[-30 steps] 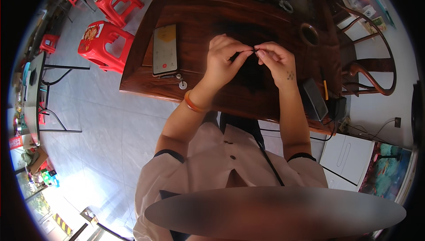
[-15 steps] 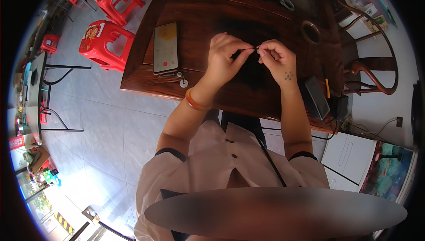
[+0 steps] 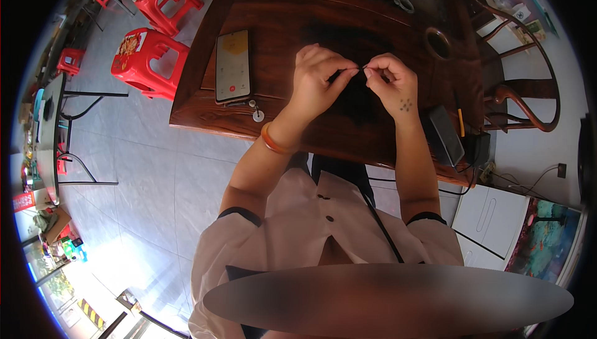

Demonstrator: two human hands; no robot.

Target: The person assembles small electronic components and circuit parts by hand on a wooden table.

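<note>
My left hand (image 3: 317,81) is raised over the dark wooden table (image 3: 273,15), its thumb and forefinger pinched together. Facing it, my right hand (image 3: 393,84) pinches in the same way, the two sets of fingertips a tiny gap apart. Something thin and dark shows at the fingertips, too small to name. Beneath and behind the hands lies a black patch (image 3: 348,34) with fuzzy edges on the tabletop; I cannot tell what it is. An orange bangle (image 3: 272,140) circles my left wrist.
Left of my hands lie a phone (image 3: 233,65) with its screen lit and keys with a round tag (image 3: 258,115). To the right are a dark rectangular device (image 3: 446,137) and a yellow stick (image 3: 461,122). Red stools (image 3: 149,62) stand left; a wooden chair (image 3: 528,90) stands right.
My right hand has shifted very slightly to the right, widening the small gap between the fingertips. My left hand stays almost where it was, still pinched.
</note>
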